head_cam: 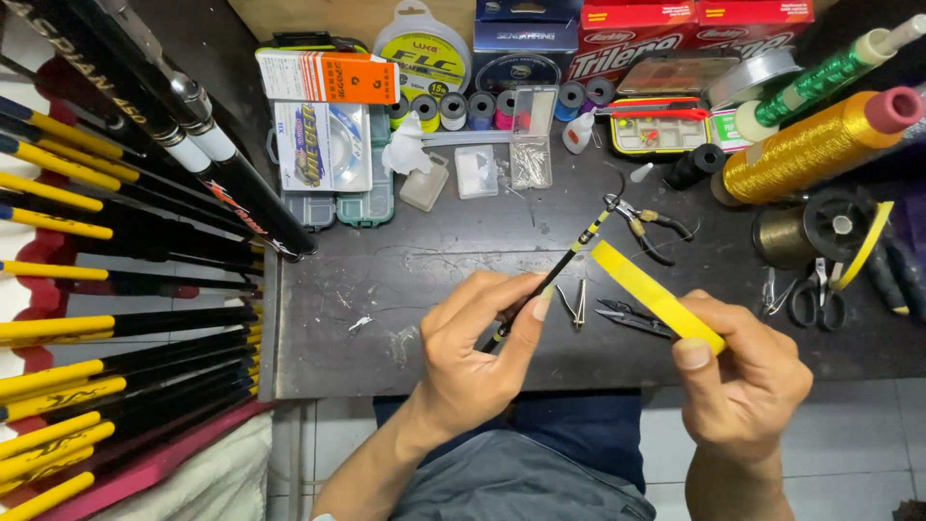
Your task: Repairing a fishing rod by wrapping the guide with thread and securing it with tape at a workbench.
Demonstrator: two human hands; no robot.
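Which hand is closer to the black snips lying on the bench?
Right. The right hand, holding the yellow strip, sits just beside the black snips. The left hand grips the thin rod farther to their left.

We count two hands, left (pixel 473 362) and right (pixel 743 371); one thin rod tip (pixel 550 280); one yellow strip (pixel 651 294). We see two large thread spools, gold (pixel 805 145) and green (pixel 820 77); one pair of pliers (pixel 646 227).

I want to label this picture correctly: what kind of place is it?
Probably a fishing-tackle repair workbench. Black-and-yellow fishing rods are racked beside the table, line spools and thread spools crowd it, and the left hand holds a thin rod tip.
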